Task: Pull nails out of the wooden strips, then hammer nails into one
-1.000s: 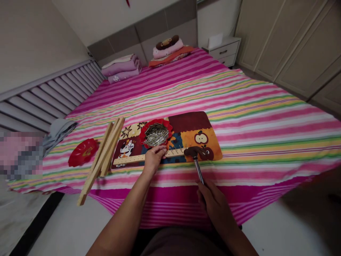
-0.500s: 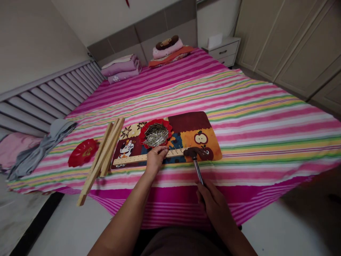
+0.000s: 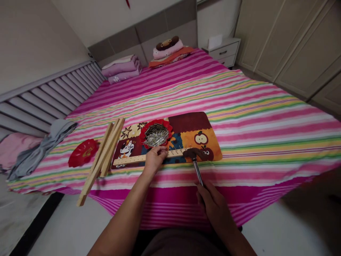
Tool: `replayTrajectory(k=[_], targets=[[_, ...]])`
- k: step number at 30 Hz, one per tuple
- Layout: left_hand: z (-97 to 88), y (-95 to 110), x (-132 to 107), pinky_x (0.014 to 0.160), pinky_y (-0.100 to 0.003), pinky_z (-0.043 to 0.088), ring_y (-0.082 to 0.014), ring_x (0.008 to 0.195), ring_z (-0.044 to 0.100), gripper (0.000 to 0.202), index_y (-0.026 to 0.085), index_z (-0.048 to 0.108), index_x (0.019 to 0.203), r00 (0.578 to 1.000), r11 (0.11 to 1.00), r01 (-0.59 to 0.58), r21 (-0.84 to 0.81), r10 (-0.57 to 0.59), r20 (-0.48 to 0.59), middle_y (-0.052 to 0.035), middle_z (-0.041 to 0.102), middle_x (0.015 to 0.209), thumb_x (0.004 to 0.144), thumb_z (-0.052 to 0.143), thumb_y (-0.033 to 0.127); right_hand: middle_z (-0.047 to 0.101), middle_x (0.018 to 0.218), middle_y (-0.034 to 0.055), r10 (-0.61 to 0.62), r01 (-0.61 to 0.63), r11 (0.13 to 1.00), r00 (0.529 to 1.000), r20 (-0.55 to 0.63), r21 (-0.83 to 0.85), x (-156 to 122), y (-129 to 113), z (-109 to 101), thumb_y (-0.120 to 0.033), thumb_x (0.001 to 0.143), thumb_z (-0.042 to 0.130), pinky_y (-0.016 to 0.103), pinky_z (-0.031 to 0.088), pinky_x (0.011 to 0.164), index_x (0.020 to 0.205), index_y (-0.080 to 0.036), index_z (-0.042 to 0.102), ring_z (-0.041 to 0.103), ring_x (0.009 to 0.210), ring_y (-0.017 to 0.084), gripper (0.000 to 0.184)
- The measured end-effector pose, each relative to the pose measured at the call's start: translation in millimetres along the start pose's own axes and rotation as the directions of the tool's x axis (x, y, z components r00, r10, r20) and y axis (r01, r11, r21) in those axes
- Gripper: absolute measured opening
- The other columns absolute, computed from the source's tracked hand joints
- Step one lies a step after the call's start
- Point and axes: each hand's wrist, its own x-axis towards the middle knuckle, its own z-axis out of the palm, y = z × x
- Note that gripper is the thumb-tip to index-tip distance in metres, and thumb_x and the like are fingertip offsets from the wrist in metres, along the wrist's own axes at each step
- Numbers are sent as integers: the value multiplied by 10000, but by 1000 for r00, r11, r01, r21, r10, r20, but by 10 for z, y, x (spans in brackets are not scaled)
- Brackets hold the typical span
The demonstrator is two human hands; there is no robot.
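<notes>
A pale wooden strip (image 3: 133, 159) with a row of small holes lies along the front of a patterned mat (image 3: 186, 124). Several nails (image 3: 176, 151) stand in its right part. My left hand (image 3: 156, 158) rests over the middle of the strip, thumb and fingertips pinched together; whatever is between them is too small to make out. In my right hand (image 3: 213, 201) is the handle of a hammer (image 3: 198, 170), whose dark head lies over the right end of the strip. Just behind my left hand sits a red scalloped dish (image 3: 171, 128) heaped with loose nails (image 3: 156, 134).
Several wooden strips (image 3: 102, 158) lie stacked at the left, over the bed's front edge, beside a second red dish (image 3: 83, 153). Grey clothing (image 3: 54, 133) hangs at the left rail. Folded bedding (image 3: 124, 69) is at the headboard. A striped sheet (image 3: 255, 135) covers the bed.
My left hand has shifted very slightly to the left along the strip, its fingers still pinched. The hammer and my right hand are practically where they were.
</notes>
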Motion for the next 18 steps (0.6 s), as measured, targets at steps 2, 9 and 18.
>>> replayTrajectory(k=[2,9,18], targets=[[-73,59,56,748,-284,461,-174,736,592,97,216,719,754,999,999,-27,42,29,-46,-12,667,753,697,642,199,445,548,-49,2,-2,1000,1000,-2,-6,5,7,-3,-496,854,521,244,332,458,687,-218,489,408,477,112,326],[-83,137,394,784,-319,449,-208,791,558,248,234,747,773,972,900,-229,370,228,46,-26,588,771,608,655,72,451,556,-47,26,-26,1000,1000,-2,9,26,37,9,-507,846,528,240,309,422,710,-220,495,398,464,110,320],[-77,6,319,819,-326,438,-203,833,570,122,245,753,719,968,938,-248,242,248,31,-31,632,775,688,686,148,468,556,-41,17,-16,999,1000,18,-50,80,121,-37,-537,862,504,246,352,460,705,-216,509,440,490,122,357]])
